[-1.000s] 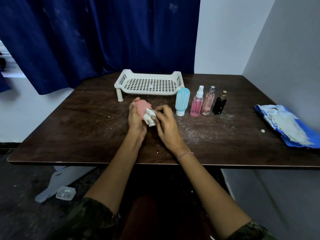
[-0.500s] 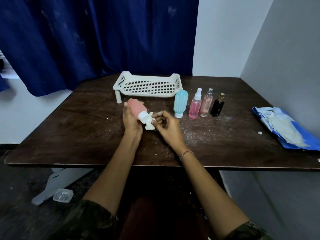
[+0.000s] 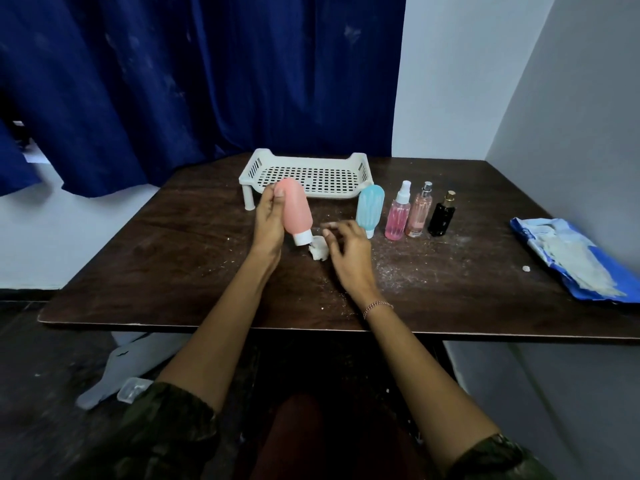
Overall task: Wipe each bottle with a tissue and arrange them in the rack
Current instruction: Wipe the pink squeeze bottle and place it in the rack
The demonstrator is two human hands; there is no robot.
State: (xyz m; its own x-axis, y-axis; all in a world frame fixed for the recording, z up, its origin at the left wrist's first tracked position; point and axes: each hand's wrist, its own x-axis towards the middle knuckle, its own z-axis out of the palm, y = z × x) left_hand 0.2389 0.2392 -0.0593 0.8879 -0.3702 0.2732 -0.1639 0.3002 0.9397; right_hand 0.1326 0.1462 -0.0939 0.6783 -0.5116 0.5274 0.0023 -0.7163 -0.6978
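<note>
My left hand (image 3: pixel 268 220) held the pink squeeze bottle (image 3: pixel 295 212) around its side, with the white cap pointing down and the fat end up. The bottle leaned a little and did not touch the table (image 3: pixel 166 258). My fingers were wrapped on it and my thumb was near the top.

My right hand (image 3: pixel 348 252) was loose and half open, with nothing in it. Its fingers looked blurry. The little crumpled tissue (image 3: pixel 319 251) lay on the table just left of that hand and just under the bottle's cap. I could not tell if my fingers touched it.

The white rack (image 3: pixel 360 164) stood at the far side of the table, behind the pink bottle. No bottle was in it.

To the right stood four more bottles in a row: a blue squeeze bottle (image 3: pixel 370 207) on its cap, a pink spray bottle (image 3: pixel 397 216), a light pink perfume bottle (image 3: pixel 419 213), and a black bottle (image 3: pixel 441 216). The blue one was just beside my right hand.

A blue tissue pack (image 3: pixel 575 258) lay far to the right, near the table's edge.
</note>
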